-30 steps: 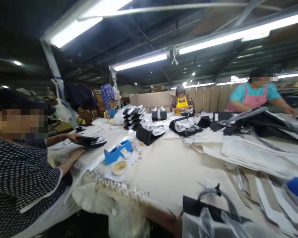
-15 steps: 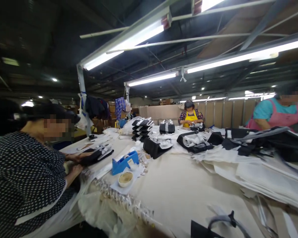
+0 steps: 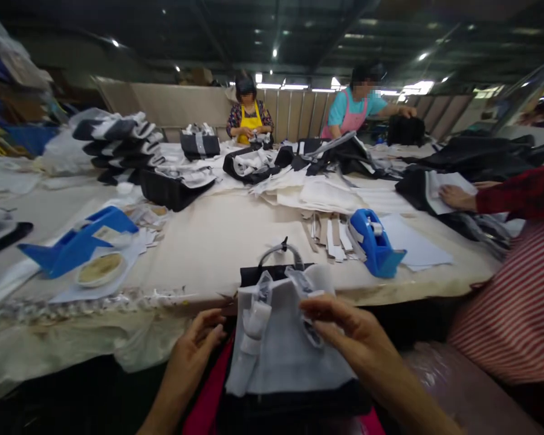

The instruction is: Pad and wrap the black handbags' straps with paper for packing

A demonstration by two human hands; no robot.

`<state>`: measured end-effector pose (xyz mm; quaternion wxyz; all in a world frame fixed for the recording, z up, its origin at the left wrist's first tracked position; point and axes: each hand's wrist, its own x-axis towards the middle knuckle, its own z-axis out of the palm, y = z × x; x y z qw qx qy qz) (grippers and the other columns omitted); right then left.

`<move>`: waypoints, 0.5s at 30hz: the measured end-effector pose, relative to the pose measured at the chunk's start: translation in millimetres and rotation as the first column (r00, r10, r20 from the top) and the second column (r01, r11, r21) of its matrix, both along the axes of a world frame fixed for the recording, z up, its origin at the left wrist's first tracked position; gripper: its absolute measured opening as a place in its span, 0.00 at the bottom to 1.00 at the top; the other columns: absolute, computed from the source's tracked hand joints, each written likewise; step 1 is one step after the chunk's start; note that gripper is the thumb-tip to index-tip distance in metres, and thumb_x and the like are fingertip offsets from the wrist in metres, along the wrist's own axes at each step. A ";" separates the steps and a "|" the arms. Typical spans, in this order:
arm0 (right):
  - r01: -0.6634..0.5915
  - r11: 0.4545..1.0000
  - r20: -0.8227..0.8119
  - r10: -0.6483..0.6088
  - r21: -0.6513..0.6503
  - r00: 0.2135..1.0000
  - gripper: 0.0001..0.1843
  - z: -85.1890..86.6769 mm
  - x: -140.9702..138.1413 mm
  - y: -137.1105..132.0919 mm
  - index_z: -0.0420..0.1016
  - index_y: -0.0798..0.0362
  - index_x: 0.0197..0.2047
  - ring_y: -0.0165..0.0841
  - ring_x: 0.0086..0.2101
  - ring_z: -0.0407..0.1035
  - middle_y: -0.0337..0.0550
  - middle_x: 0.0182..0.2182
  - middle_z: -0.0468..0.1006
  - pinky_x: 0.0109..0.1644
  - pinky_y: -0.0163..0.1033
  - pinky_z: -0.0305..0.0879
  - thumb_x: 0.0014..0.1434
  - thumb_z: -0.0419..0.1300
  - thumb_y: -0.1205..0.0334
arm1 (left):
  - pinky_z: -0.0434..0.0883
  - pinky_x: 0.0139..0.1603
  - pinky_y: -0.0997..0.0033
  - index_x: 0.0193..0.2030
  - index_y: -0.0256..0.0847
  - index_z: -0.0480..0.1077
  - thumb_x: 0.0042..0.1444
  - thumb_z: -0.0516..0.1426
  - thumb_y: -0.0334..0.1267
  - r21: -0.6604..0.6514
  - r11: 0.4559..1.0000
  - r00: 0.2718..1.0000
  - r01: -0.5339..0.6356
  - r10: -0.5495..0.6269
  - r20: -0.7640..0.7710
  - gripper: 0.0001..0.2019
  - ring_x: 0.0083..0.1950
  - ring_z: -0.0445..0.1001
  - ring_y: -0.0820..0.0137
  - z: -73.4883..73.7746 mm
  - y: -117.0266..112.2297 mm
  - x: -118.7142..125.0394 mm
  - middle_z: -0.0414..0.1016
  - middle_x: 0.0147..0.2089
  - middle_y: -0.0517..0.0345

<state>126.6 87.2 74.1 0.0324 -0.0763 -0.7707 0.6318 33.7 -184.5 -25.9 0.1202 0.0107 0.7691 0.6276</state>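
Note:
A black bag with a curved grey handle (image 3: 281, 254) stands upright at the table's near edge, close in front of me. A grey non-woven cover (image 3: 285, 344) lies over its front, with clear plastic and white strips (image 3: 258, 317) on its upper left. My right hand (image 3: 349, 332) curls over the cover's upper right edge and grips it. My left hand (image 3: 194, 353) sits beside the bag's left edge, fingers apart, holding nothing I can see. The bag's lower part drops below the table edge, among dark and pink cloth (image 3: 208, 405).
A blue tape dispenser (image 3: 374, 244) stands right of the bag on the cream table (image 3: 208, 254). A second blue dispenser (image 3: 79, 241) and a bowl (image 3: 100, 270) lie left. Stacked black bags (image 3: 118, 148) fill the far side. A co-worker's hand (image 3: 456, 197) rests on papers at right.
My view has swung right, away from the co-worker in the dotted top. The black bag with the grey cover now stands in front of me, and both my hands have come into view around it.

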 end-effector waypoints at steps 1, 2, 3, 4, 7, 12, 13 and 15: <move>0.047 0.998 -0.049 -0.045 0.038 0.998 0.14 8.0 -6.3 9.0 0.80 0.49 0.46 0.40 0.45 0.72 0.45 0.43 0.80 0.54 0.45 0.66 0.58 0.59 0.56 | 0.72 0.50 0.61 0.48 0.40 0.72 0.51 0.62 0.54 -0.033 0.999 1.000 0.008 -0.008 -0.009 0.24 0.48 0.77 0.57 -5.8 -2.7 -3.8 0.78 0.47 0.48; 0.085 0.993 -0.093 -0.078 0.078 0.993 0.14 12.8 -15.5 17.7 0.79 0.50 0.45 0.40 0.44 0.73 0.45 0.43 0.80 0.53 0.44 0.67 0.58 0.59 0.57 | 0.71 0.54 0.59 0.46 0.40 0.73 0.50 0.62 0.55 -0.052 0.998 1.000 0.025 -0.025 0.000 0.23 0.51 0.76 0.55 -12.1 -3.6 -5.8 0.79 0.46 0.48; 0.116 0.986 -0.129 -0.100 0.118 0.987 0.14 14.4 -27.0 25.9 0.79 0.51 0.45 0.39 0.44 0.73 0.45 0.43 0.80 0.52 0.44 0.68 0.58 0.60 0.57 | 0.70 0.56 0.58 0.44 0.40 0.74 0.49 0.62 0.56 -0.053 0.997 0.998 0.053 -0.051 0.033 0.23 0.53 0.75 0.54 -18.8 -2.5 -6.2 0.79 0.46 0.48; 0.134 0.979 -0.158 -0.109 0.157 0.981 0.14 12.8 -40.4 33.4 0.78 0.51 0.46 0.39 0.43 0.73 0.46 0.44 0.79 0.50 0.44 0.68 0.57 0.60 0.59 | 0.70 0.57 0.57 0.44 0.40 0.75 0.50 0.62 0.57 -0.033 0.996 0.993 0.081 -0.078 0.089 0.23 0.53 0.75 0.53 -25.7 0.0 -4.9 0.79 0.47 0.48; 0.156 0.955 -0.208 -0.104 0.251 0.973 0.18 -4.5 -84.9 48.3 0.75 0.54 0.49 0.37 0.43 0.72 0.49 0.46 0.78 0.47 0.43 0.69 0.53 0.61 0.66 | 0.70 0.58 0.57 0.43 0.40 0.77 0.49 0.62 0.57 0.109 0.991 0.953 0.072 -0.100 0.284 0.24 0.56 0.74 0.52 -43.5 12.0 6.4 0.79 0.50 0.47; 0.018 0.961 -0.117 0.015 0.277 0.993 0.26 -33.1 -140.4 46.3 0.71 0.57 0.54 0.33 0.35 0.73 0.44 0.36 0.78 0.40 0.36 0.68 0.50 0.63 0.72 | 0.69 0.59 0.54 0.44 0.39 0.78 0.47 0.63 0.54 0.178 0.984 0.912 -0.019 -0.056 0.405 0.23 0.58 0.71 0.49 -46.1 26.2 28.2 0.79 0.50 0.45; -0.018 0.971 -0.098 0.042 0.238 0.994 0.26 -35.6 -146.4 43.4 0.70 0.58 0.55 0.32 0.33 0.73 0.41 0.33 0.78 0.37 0.35 0.68 0.51 0.63 0.72 | 0.69 0.59 0.53 0.44 0.40 0.78 0.48 0.62 0.53 0.175 0.984 0.909 -0.019 -0.055 0.412 0.22 0.58 0.72 0.48 -42.8 27.7 30.5 0.79 0.49 0.46; -0.084 0.990 -0.063 0.092 0.114 0.994 0.26 -38.1 -153.6 37.6 0.68 0.58 0.57 0.29 0.28 0.72 0.38 0.29 0.76 0.34 0.33 0.67 0.54 0.61 0.70 | 0.71 0.56 0.53 0.44 0.42 0.77 0.50 0.61 0.53 0.175 0.984 0.910 -0.014 -0.060 0.410 0.20 0.58 0.72 0.48 -35.6 30.0 33.4 0.79 0.49 0.47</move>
